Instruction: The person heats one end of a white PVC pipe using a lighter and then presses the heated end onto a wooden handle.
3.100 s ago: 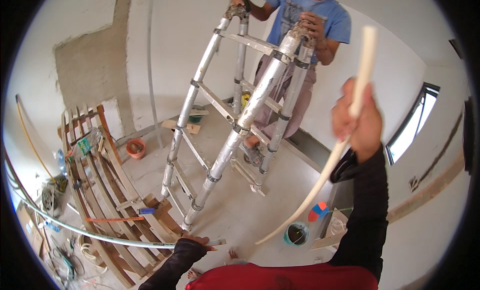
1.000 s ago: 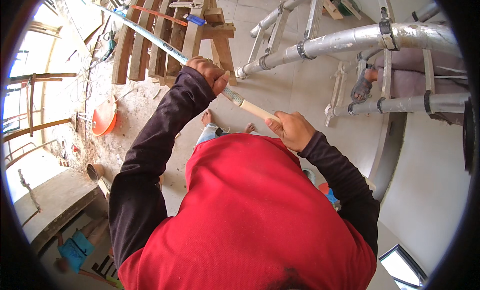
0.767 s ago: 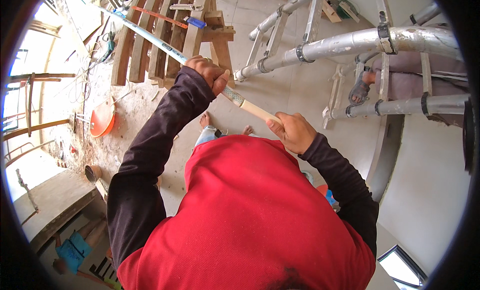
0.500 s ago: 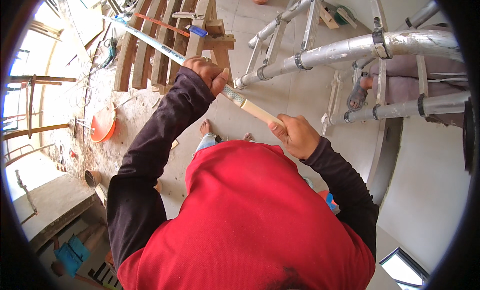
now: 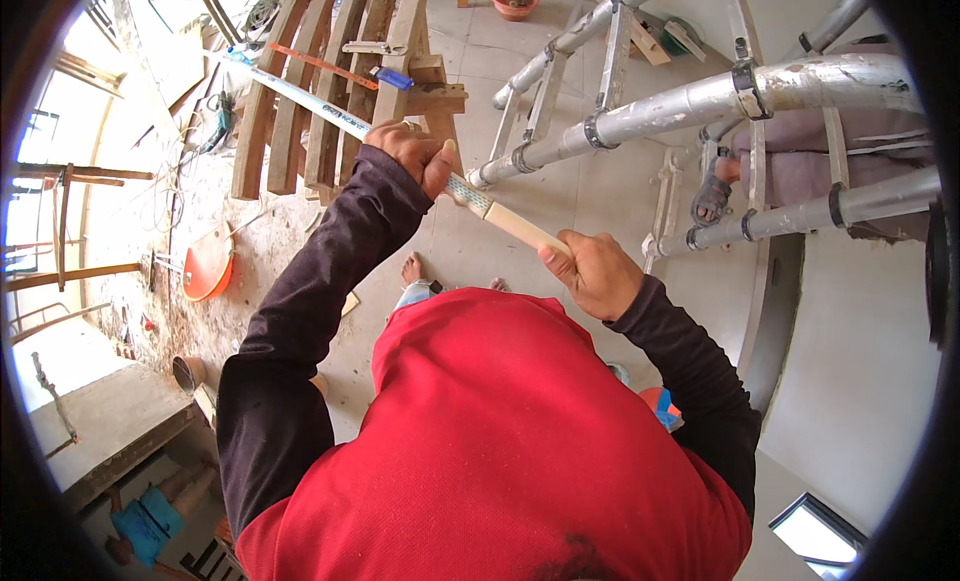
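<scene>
Before a red shirt (image 5: 520, 421), hands (image 5: 598, 276) wrapped round pale tubing (image 5: 513, 224), arms (image 5: 315, 266) bent.

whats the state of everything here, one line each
left hand: closed around white pipe
right hand: closed on cream rod
white pipe: held at a slant
cream rod: end to end with white pipe; fastened or not, can't tell
metal ladder: standing, paint-spattered
orange strip: lying across wooden slats
orange bowl: upright, something inside
</scene>
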Tool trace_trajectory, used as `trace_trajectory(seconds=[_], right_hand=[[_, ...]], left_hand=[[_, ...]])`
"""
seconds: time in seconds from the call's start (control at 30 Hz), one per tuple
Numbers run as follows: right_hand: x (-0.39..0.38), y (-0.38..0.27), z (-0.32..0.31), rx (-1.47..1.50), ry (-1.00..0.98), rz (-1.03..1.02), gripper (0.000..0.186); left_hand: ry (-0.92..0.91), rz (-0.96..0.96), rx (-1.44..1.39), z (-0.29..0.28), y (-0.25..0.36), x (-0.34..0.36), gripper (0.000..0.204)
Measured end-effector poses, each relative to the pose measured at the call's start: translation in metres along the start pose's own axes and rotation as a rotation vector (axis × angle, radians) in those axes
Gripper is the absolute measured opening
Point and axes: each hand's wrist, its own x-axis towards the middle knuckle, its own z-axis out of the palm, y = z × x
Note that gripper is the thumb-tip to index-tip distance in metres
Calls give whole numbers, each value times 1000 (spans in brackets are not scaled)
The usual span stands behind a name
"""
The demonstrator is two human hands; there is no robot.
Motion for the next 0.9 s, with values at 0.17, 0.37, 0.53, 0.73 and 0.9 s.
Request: trace_trajectory(seconds=[0.17,0.37,0.53,0.73,0.9], right_hand=[[1,0,-2,-8,-32,51,59],[-1,7,2,12,-64,101,59],[-1,8,3,35,-100,154,60],[-1,7,5,38,-97,183,59],[-3,7,8,-108,-22,167,57]], left_hand=[[-46,3,24,0,1,1,35],[-25,35,33,15,-3,-4,33],[-37,33,28,19,-4,-4,31],[-78,8,46,19,-3,-3,28],[-131,-23,54,18,-1,3,28]])
